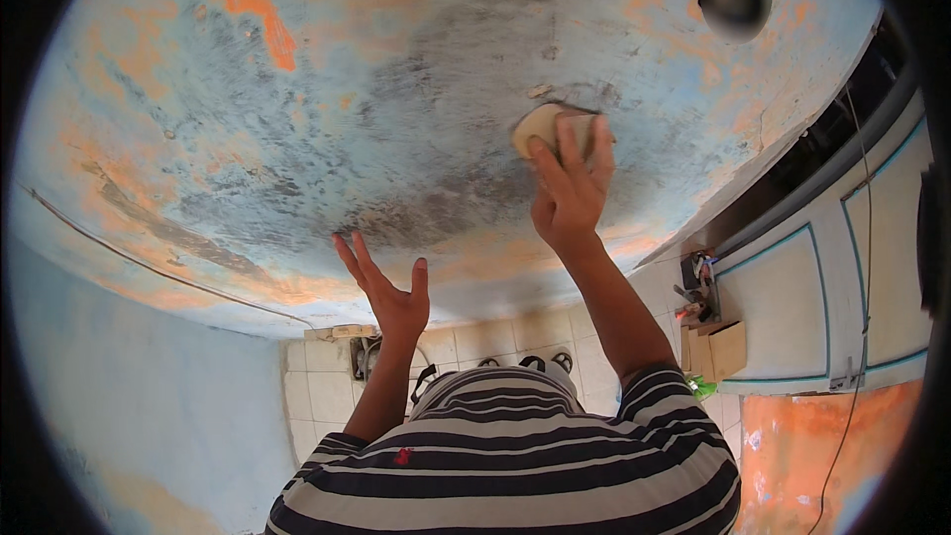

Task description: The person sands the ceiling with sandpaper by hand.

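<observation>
My right hand [575, 178] presses a pale beige piece of sandpaper [540, 131] against the wall [466, 79], its fingers spread over the back. A dark edge shows along the far side of the sandpaper. Blue paint, orange patches and grey scuffed areas cover the wall. Lower and to the left, my left hand [388, 287] is held up with its fingers apart and nothing in it. Its fingertips are close to the wall; whether they touch it I cannot tell.
A cable [158, 269] runs along the wall's lower left. At right stand a cardboard box [715, 351], a holder of tools [699, 287] and pale cabinet doors [778, 297] with blue trim. A hanging cord [866, 267] crosses them. Tiled floor [485, 337] lies below.
</observation>
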A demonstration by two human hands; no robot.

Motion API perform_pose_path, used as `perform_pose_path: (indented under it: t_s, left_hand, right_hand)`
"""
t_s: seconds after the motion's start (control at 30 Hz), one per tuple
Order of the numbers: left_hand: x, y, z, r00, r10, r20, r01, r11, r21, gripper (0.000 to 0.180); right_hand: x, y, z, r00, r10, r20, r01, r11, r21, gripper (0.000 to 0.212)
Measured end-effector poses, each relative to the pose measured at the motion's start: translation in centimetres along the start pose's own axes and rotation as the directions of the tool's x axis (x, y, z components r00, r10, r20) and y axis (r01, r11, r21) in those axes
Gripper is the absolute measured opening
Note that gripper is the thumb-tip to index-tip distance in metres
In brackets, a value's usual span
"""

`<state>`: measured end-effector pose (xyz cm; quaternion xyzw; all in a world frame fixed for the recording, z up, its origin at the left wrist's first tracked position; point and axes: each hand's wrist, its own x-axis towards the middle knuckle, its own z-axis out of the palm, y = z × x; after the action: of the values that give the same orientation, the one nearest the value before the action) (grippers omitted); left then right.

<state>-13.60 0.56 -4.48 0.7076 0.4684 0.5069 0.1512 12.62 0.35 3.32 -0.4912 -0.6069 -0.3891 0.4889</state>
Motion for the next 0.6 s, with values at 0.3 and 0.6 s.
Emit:
perform_pose_path:
  t_s: [0.3,0.6]
  left_hand:
    - [-0.3,-1.6,-0.4,0.995,0.022,0.095,-0.03,0.996,0.079,0.1]
    - [-0.6,-2.3,-1.1,0.991,0.06,0.116,-0.065,0.997,0.032,0.101]
  right_hand:
    - [0.0,-1.6,-0.7,0.993,0.116,-0.015,-0.115,0.993,0.014,0.036]
    - [0.4,-3.4,-0.3,0.967,0.243,-0.078,-0.243,0.97,0.013,0.028]
